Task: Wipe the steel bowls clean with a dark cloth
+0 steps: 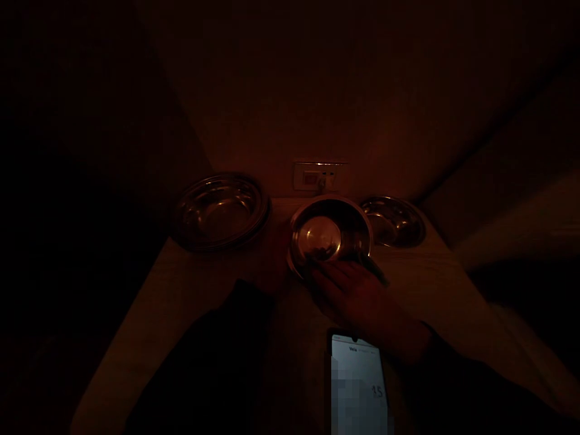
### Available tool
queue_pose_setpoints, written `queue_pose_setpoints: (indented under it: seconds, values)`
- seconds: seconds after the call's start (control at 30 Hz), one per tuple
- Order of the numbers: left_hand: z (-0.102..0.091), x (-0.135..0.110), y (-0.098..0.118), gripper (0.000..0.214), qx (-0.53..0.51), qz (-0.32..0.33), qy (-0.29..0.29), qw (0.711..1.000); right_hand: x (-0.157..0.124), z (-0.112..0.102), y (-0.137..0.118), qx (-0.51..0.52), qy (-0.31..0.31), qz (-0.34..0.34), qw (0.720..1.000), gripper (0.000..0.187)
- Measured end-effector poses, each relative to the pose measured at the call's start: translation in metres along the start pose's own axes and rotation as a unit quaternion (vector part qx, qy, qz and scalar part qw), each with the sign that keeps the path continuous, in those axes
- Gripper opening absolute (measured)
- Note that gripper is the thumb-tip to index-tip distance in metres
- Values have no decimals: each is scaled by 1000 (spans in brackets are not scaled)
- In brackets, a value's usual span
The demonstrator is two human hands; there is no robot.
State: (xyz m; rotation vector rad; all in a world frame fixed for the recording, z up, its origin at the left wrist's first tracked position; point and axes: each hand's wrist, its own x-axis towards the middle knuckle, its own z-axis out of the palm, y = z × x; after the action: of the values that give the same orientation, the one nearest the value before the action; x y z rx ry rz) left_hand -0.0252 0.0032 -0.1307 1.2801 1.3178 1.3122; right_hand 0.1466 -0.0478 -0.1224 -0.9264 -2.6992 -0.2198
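A deep, shiny steel bowl (pixel 357 217) stands in the middle of the table, its open side tilted toward me. My left hand (pixel 272 257), very dim, is against the bowl's left side and appears to grip it; its fingers barely show. Over the near rim lies my right hand (pixel 351 287), fingers together and reaching into the bowl. A dark, cloth-like piece (pixel 375 270) sticks out beside that hand, and more of it seems to be under the fingers. The dark hides its exact shape.
Wide, shallow steel bowls (pixel 220 211), seemingly stacked, stand at the back left. Another steel bowl (pixel 399 223) is at the back right. A lit phone (pixel 360 368) lies in front of me. A wall socket (pixel 319 176) with a plug is behind the middle bowl. The pale wooden table (pixel 149 320) has sloping side edges.
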Motion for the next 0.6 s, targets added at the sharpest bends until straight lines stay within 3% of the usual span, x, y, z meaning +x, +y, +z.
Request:
queue_pose_setpoints:
  seconds: [0.2,0.4,0.6]
  values:
    - [-3,-15,7,48,39,21,-64,997,3,3,-1,11,40,33,999,37]
    - [-1,-13,7,49,104,2,-55,993,4,2,-3,55,29,51,997,36]
    - [-1,-13,1,47,128,27,-45,990,7,1,-7,121,39,54,990,37]
